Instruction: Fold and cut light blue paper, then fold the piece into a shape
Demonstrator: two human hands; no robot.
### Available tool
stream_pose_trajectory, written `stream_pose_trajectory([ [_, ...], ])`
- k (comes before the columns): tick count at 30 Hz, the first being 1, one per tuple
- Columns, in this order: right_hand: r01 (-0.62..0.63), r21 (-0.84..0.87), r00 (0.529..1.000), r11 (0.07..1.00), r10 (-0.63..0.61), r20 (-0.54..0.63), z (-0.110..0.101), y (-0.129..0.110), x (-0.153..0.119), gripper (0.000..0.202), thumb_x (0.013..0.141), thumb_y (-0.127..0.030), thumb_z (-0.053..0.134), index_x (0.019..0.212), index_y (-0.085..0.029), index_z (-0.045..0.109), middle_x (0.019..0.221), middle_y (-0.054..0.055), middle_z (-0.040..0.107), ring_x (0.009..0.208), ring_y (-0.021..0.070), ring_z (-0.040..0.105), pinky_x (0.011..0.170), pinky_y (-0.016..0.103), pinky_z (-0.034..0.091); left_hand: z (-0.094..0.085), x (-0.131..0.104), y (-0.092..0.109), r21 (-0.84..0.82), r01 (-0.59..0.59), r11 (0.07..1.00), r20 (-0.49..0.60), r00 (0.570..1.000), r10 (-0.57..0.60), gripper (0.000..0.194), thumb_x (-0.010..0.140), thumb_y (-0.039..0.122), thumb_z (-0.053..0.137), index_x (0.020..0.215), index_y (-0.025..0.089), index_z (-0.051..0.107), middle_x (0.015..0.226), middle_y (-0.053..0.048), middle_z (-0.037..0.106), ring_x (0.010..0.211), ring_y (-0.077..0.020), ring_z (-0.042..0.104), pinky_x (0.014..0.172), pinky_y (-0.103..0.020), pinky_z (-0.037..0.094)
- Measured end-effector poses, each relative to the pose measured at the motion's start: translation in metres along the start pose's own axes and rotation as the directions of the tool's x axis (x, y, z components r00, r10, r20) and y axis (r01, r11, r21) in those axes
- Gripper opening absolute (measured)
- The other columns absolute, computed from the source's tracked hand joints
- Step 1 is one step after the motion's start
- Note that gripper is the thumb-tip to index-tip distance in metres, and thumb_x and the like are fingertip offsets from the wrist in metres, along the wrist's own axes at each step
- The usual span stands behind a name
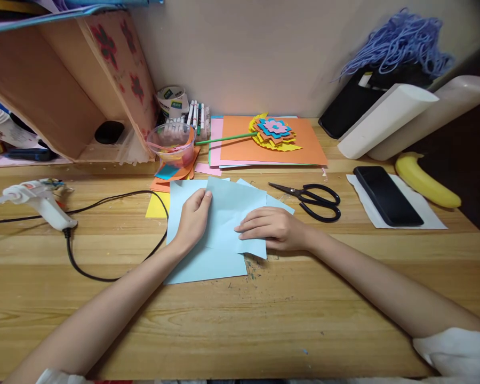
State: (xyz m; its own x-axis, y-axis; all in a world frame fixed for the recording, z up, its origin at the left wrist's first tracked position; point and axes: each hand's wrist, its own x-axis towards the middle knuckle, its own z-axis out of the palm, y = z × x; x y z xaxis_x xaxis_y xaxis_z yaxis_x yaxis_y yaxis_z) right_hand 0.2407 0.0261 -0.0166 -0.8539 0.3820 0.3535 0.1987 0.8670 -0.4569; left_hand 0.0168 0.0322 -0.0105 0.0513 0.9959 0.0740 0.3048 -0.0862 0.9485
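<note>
A light blue sheet of paper [232,208] is raised slightly above other light blue paper [208,269] on the wooden table. My left hand [194,216] pinches the sheet's left edge, thumb on top. At its right edge, my right hand [274,226] grips it with fingers lying over the top; its thumb is hidden below. Another light blue piece [280,202] pokes out behind the right side. Black-handled scissors [314,200] lie to the right of the papers, tips pointing left.
Left stands a white glue gun [42,202] with a black cord looping toward the papers. Behind are a clear tub of scraps [172,149], a layered paper flower [275,132] on orange card [312,149], and markers [196,114]. A phone [388,194] and banana [428,181] lie right.
</note>
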Motion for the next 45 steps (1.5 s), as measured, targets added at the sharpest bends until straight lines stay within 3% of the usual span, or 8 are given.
stream_pose_trajectory([
  [8,-0.085,0.118,0.993,0.989,0.075,0.088,-0.003,0.001,0.001,0.036,0.087,-0.013,0.042,0.117,-0.024,0.058,0.123,0.001,0.059,0.120,0.0149,0.048,0.098,0.034,0.041,0.001,-0.002,0.001,-0.017,-0.016,1.000,-0.002,1.000,0.016,0.029,0.088,0.036,0.039,0.066,0.019,0.037,0.064,0.003,0.034,0.062,-0.0116,0.034,0.059,-0.023,0.030],
  [12,-0.155,0.228,0.987,0.961,0.163,-0.015,-0.004,0.001,0.003,0.024,0.087,-0.019,0.048,0.103,-0.022,0.065,0.110,0.005,0.066,0.107,0.0156,0.058,0.091,0.033,0.045,0.001,-0.002,0.002,-0.028,-0.016,0.999,0.048,0.999,0.017,0.028,0.088,0.037,0.039,0.068,0.018,0.040,0.065,0.003,0.038,0.064,-0.0120,0.037,0.060,-0.023,0.031],
  [16,-0.321,0.282,0.931,0.904,0.356,-0.081,-0.010,0.002,0.006,0.016,0.086,-0.028,0.052,0.088,-0.020,0.066,0.087,0.004,0.068,0.085,0.0165,0.060,0.078,0.032,0.047,0.002,-0.004,0.003,0.005,-0.027,1.000,0.141,0.990,0.026,0.028,0.089,0.038,0.037,0.070,0.018,0.039,0.067,0.003,0.037,0.064,-0.0113,0.036,0.060,-0.022,0.031],
  [20,-0.416,0.185,0.895,0.890,0.437,-0.089,-0.011,0.003,0.005,0.028,0.087,-0.036,0.049,0.068,-0.017,0.058,0.070,0.002,0.058,0.070,0.0150,0.053,0.065,0.027,0.042,0.003,-0.007,0.005,0.117,-0.082,0.990,0.229,0.972,0.054,0.032,0.090,0.038,0.035,0.065,0.019,0.028,0.064,0.004,0.030,0.061,-0.0104,0.031,0.058,-0.022,0.028],
  [29,-0.344,-0.145,0.939,0.928,0.340,-0.048,0.001,0.005,0.001,0.036,0.086,-0.049,0.044,0.070,-0.018,0.053,0.060,0.001,0.052,0.060,0.0159,0.047,0.058,0.027,0.034,0.005,-0.016,0.014,0.311,-0.258,0.915,0.373,0.918,0.133,0.028,0.092,0.033,0.032,0.068,0.019,0.029,0.063,0.003,0.037,0.059,-0.0110,0.034,0.058,-0.024,0.026],
  [33,-0.428,-0.102,0.903,0.898,0.421,-0.087,0.000,0.002,0.001,0.033,0.083,-0.049,0.050,0.091,-0.018,0.054,0.079,0.006,0.062,0.072,0.0194,0.055,0.066,0.030,0.039,0.006,-0.013,0.012,0.267,-0.188,0.945,0.281,0.953,0.111,0.029,0.091,0.032,0.035,0.066,0.019,0.029,0.062,0.004,0.035,0.059,-0.0104,0.034,0.058,-0.024,0.027],
  [38,-0.500,0.012,0.854,0.866,0.495,-0.159,-0.004,-0.003,0.005,0.035,0.082,-0.039,0.056,0.110,-0.020,0.047,0.094,0.008,0.059,0.086,0.0216,0.056,0.073,0.033,0.044,0.003,-0.005,0.004,0.133,-0.039,0.990,0.011,0.999,0.038,0.028,0.089,0.033,0.039,0.066,0.018,0.033,0.063,0.004,0.032,0.061,-0.0102,0.033,0.056,-0.023,0.028],
  [45,-0.413,0.159,0.820,0.896,0.443,-0.362,0.000,0.000,0.001,0.017,0.083,-0.020,0.053,0.097,-0.022,0.043,0.090,0.005,0.054,0.084,0.0188,0.056,0.075,0.035,0.047,0.002,-0.001,-0.005,0.079,-0.025,0.997,-0.126,0.991,0.035,0.016,0.088,0.029,0.042,0.076,0.019,0.042,0.065,0.004,0.035,0.062,-0.0104,0.038,0.058,-0.022,0.032],
])
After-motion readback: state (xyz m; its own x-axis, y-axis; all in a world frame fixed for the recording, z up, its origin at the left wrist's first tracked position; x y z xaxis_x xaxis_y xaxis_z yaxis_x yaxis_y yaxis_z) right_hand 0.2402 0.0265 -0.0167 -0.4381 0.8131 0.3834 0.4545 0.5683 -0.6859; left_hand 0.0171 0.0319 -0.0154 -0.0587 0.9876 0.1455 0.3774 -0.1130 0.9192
